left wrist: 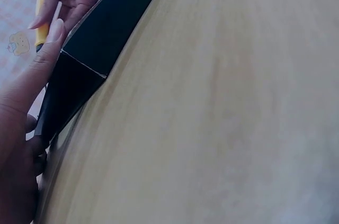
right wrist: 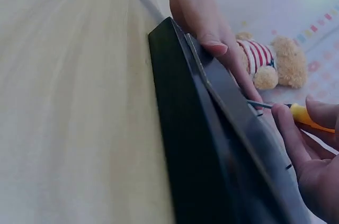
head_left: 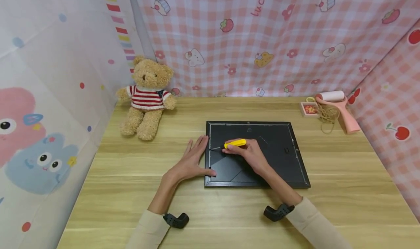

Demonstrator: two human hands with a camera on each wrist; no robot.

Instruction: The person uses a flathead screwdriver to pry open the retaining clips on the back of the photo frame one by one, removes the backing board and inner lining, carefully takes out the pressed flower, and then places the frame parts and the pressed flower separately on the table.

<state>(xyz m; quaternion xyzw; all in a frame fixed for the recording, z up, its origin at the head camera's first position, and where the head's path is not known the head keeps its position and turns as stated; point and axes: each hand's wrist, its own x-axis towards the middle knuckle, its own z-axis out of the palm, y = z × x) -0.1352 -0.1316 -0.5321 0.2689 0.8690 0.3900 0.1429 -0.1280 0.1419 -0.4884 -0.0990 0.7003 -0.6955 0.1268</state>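
Note:
A black picture frame (head_left: 262,168) lies back side up on the wooden table. My right hand (head_left: 251,152) grips the yellow handle of a screwdriver (head_left: 237,143), whose thin metal shaft points left. Its tip touches or nearly touches the inner left edge of the frame, close to a small metal tab. Along the frame's left side rests my left hand (head_left: 188,163), fingers extended against the outer edge and thumb over the lower left corner. In the right wrist view the screwdriver (right wrist: 310,117) sits between thumb and fingers. The left wrist view shows my left thumb (left wrist: 39,68) near the handle.
At the back left sits a teddy bear (head_left: 147,97) in a striped sweater. Toward the back right are a pink lint roller (head_left: 347,116), a coil of twine (head_left: 329,114) and a small box (head_left: 309,109). Patterned cloth (head_left: 242,41) hangs behind the table (head_left: 131,190) and on both sides.

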